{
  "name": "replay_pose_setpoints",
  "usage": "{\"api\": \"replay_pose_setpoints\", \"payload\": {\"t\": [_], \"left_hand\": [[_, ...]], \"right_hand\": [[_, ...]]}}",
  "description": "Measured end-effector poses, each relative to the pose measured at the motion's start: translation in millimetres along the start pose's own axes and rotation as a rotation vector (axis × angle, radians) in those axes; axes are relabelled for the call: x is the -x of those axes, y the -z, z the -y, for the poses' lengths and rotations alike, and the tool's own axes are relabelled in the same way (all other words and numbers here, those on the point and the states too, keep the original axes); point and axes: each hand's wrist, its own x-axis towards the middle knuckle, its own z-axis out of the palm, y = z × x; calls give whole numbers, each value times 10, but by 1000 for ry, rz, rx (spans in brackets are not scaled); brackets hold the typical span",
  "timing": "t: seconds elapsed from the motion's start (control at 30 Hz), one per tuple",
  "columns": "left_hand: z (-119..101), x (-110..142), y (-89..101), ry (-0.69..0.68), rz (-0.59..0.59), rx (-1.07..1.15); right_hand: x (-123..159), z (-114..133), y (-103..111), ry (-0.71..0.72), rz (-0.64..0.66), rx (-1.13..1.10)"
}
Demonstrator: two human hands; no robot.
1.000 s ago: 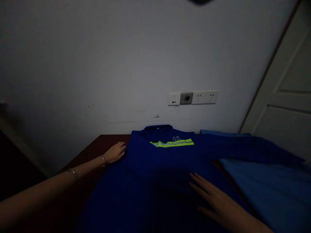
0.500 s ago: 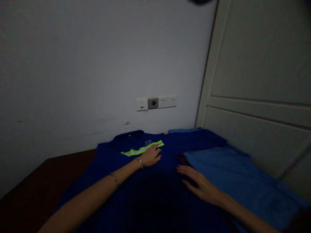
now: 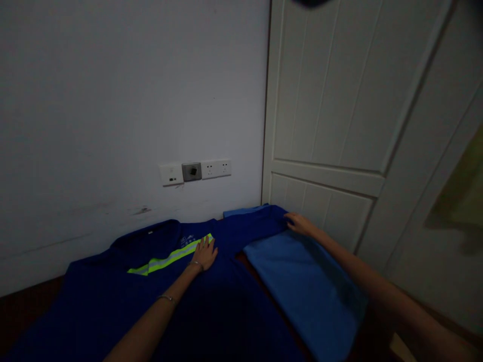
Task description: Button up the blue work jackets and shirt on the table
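A dark blue long-sleeved work shirt with a yellow-green and silver reflective stripe lies spread out, its collar toward the wall. My left hand rests flat on its chest at the stripe's right end, fingers stretched out. At the far right, my right hand has its fingers closed at the end of the shirt's sleeve. Beneath that sleeve lies a lighter blue cloth, partly covered by it.
A dark reddish-brown surface shows beside the clothes. Behind it stands a white wall with sockets and switches. A white panelled door borders the right side. Yellowish cloth hangs at the far right.
My right hand has moved from beside the shirt's body out to the sleeve end and closed there. My left hand stays on the chest. The view has turned right.
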Motion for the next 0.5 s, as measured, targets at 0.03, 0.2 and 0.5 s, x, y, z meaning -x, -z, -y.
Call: {"api": "replay_pose_setpoints", "payload": {"t": [0.03,0.2,0.5], "left_hand": [[-2,1,1,7,5,-6],[-28,30,55,29,34,2],[-27,51,88,32,35,21]], "right_hand": [[-80,-51,-64,-2,18,-2],[-429,-203,-432,-74,94,4],[-682,-343,-711,-170,182,-21]]}}
